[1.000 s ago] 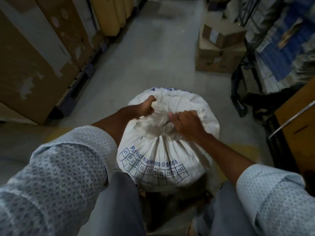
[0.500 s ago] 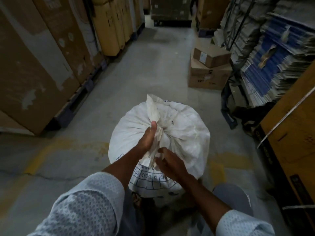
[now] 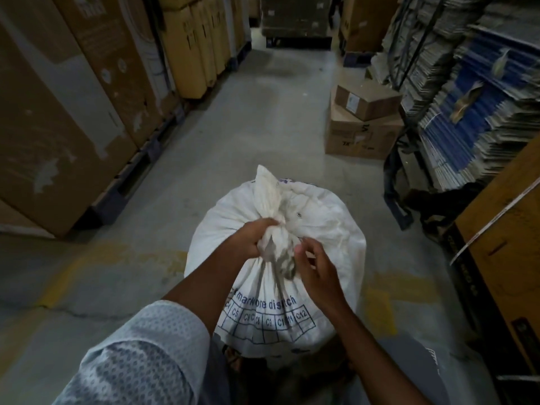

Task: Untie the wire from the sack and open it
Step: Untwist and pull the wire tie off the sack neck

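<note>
A full white woven sack with blue print stands on the concrete floor between my legs. Its mouth is gathered into a twisted neck that sticks up and away from me. My left hand is closed around the neck just below the bunch. My right hand is at the near side of the neck, fingers pinched at a thin grey wire that hangs blurred beneath the knot. Whether the fingers hold the wire firmly is unclear.
Tall cardboard cartons on pallets line the left of the aisle. Two stacked brown boxes sit on the floor ahead right. Stacks of flattened cartons fill racks on the right, with a strapped box close by.
The view lifted and the sack now sits further from the camera. My left hand went from the sack's top to gripping the neck; my right hand dropped to the wire below it.
</note>
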Motion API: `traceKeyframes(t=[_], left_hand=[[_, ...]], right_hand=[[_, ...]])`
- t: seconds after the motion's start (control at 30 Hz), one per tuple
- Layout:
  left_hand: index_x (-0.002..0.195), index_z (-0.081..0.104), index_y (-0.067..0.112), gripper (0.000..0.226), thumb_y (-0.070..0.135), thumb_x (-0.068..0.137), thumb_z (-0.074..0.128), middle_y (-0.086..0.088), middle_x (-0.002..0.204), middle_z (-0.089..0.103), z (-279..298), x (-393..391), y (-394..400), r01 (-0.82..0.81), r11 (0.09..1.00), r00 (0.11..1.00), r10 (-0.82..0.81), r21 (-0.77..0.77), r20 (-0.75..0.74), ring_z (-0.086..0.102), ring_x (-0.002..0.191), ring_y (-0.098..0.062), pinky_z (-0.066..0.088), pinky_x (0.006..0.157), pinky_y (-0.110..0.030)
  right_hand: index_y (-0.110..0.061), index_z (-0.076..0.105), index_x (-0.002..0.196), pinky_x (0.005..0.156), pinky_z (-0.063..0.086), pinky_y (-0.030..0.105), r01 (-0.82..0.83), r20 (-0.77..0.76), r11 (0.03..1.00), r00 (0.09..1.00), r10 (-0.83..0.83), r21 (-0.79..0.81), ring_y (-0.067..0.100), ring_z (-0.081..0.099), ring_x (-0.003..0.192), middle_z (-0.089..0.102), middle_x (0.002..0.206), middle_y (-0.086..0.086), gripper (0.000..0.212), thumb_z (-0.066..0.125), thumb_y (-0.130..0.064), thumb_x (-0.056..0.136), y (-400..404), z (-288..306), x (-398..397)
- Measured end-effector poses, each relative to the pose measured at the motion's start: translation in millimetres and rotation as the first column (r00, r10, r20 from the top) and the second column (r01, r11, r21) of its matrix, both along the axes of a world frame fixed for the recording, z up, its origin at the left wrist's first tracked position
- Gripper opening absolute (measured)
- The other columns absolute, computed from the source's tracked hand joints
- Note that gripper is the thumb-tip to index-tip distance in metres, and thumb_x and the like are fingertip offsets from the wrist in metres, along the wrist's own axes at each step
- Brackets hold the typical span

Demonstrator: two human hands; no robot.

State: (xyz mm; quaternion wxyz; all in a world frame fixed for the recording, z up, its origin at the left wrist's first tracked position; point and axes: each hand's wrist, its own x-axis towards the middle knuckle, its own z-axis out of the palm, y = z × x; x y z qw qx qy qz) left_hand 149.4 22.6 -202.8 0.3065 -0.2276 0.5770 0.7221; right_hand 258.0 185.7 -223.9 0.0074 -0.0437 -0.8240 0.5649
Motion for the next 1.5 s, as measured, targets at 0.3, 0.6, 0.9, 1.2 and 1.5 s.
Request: traceKeyframes(t=[0.3,0.6,0.9,1.2,1.5], left_hand=[[0.108,0.063,0.006,0.048,0.041,0.092,0.035,-0.018,0.108,0.073,44,-46,-10,-0.043,0.999,0.998,0.042,-0.012,-0.043,0.072,0.091,-0.038,0.057,0.071,-0.036],[0.117,0.058,0.015,0.070,0.047,0.064,0.090,0.001,0.108,0.068,-27,-47,-32,0.299,0.661,0.782,-0.583,-0.688,-0.220,0.064,0.100,-0.015,0.055,0.082,-0.031],[0.110,0.058,0.010,0.065,0.047,0.057,0.067,-0.016,0.101,0.071,-22,-70,-10,0.100,0.576,0.832,-0.495,-0.811,-0.249,0.071,0.088,-0.034,0.061,0.077,-0.045],[0.083,0.073,0.003,0.079,0.065,0.038,0.089,-0.007,0.062,0.075,-25,-70,-22,0.119,0.648,0.871,-0.432,-0.752,-0.234,0.076,0.062,-0.021,0.064,0.074,-0.042],[0.086,0.066,0.000,0.044,0.037,0.073,0.086,-0.018,0.078,0.071,-23,-74,-30,0.201,0.780,0.892,-0.396,-0.592,-0.219,0.074,0.071,-0.024,0.064,0.073,-0.041]], right_hand=[[-0.020,0.063,0.124,0.080,0.051,0.041,0.095,-0.220,0.827,0.975,0.036,0.554,0.037,0.064,0.105,0.071,0.113,0.013,0.033,0.063,-0.021,0.091,44,62,-95],[-0.022,0.062,0.115,0.089,0.035,0.042,0.160,-0.275,0.545,0.952,0.136,0.823,0.031,0.054,0.114,0.064,0.117,0.006,0.033,0.069,-0.026,0.083,16,73,-210],[-0.016,0.068,0.102,0.078,0.045,0.040,0.324,-0.675,0.827,0.733,0.088,0.460,0.026,0.058,0.091,0.063,0.103,0.007,0.023,0.055,-0.012,0.084,-52,24,-110],[-0.019,0.068,0.091,0.054,0.049,0.035,0.167,-0.303,0.825,0.953,0.006,0.540,0.026,0.066,0.070,0.067,0.081,0.004,0.010,0.060,-0.026,0.092,-69,-70,-86],[-0.017,0.064,0.106,0.062,0.040,0.033,0.088,-0.277,0.772,0.954,0.117,0.630,0.029,0.066,0.084,0.067,0.107,0.005,0.021,0.046,-0.024,0.099,-66,-64,-118]])
